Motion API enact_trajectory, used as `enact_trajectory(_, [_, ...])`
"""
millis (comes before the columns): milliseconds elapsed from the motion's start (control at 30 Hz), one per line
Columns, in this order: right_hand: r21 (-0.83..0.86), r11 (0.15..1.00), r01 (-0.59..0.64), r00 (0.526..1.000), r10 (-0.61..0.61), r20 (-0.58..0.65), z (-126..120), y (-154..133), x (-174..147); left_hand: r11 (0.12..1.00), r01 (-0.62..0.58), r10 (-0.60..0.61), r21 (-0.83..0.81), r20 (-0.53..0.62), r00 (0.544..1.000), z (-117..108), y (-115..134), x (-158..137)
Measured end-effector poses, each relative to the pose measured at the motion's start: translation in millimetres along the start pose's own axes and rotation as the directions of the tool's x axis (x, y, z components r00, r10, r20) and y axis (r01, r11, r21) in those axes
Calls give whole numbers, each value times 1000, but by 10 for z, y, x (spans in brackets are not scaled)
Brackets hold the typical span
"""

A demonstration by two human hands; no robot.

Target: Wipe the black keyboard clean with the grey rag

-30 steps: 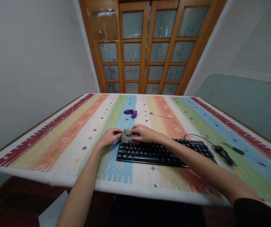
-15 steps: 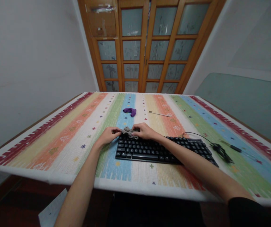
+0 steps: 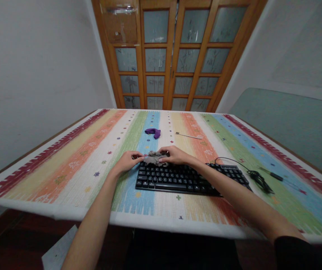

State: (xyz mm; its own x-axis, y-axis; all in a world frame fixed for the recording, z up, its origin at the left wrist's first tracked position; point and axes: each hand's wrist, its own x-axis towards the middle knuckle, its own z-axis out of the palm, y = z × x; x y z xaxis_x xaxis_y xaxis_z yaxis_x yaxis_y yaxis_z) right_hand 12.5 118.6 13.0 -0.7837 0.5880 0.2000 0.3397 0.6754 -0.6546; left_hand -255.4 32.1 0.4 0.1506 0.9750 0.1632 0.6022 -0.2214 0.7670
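A black keyboard [image 3: 170, 185] lies on the striped tablecloth near the front edge. At its far left corner, my left hand [image 3: 127, 161] is closed, thumb and fingers gripping the corner. My right hand [image 3: 175, 155] pinches a crumpled grey cloth [image 3: 152, 159], which rests over the upper left keys. Part of the cloth and the right hand's fingertips are hidden. My right forearm crosses above the right half of the keyboard and covers some keys.
A bunched purple cloth [image 3: 155, 132] and a thin brush-like stick [image 3: 187, 135] lie farther back. Right of the keyboard are its coiled black cable [image 3: 261, 182] and a dark-handled tool [image 3: 276, 176]. A pale green board [image 3: 287, 120] stands beyond the table's right side.
The grey cloth looks more spread out over the upper left keys, and my right hand has shifted slightly right. My left hand stays at the corner.
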Motion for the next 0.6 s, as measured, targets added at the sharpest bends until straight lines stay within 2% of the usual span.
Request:
enact_trajectory(67, [-41, 999, -10, 1000, 11, 18, 37, -3, -35, 1000, -12, 12, 2, 1, 1000, 4, -5, -2])
enact_trajectory(367, [-166, 985, -52, 990, 29, -135, 120, 35, -8, 1000, 10, -10, 8, 2, 1000, -1, 8, -5])
enact_trajectory(500, [-169, 981, -100, 969, 58, -239, 41, 4, -37, 1000, 15, -15, 12, 6, 1000, -5, 9, -4])
enact_trajectory(600, [-130, 990, -62, 974, 31, -226, -79, -17, -117, 1000, 11, -11, 18, 3, 1000, -8, 9, -4])
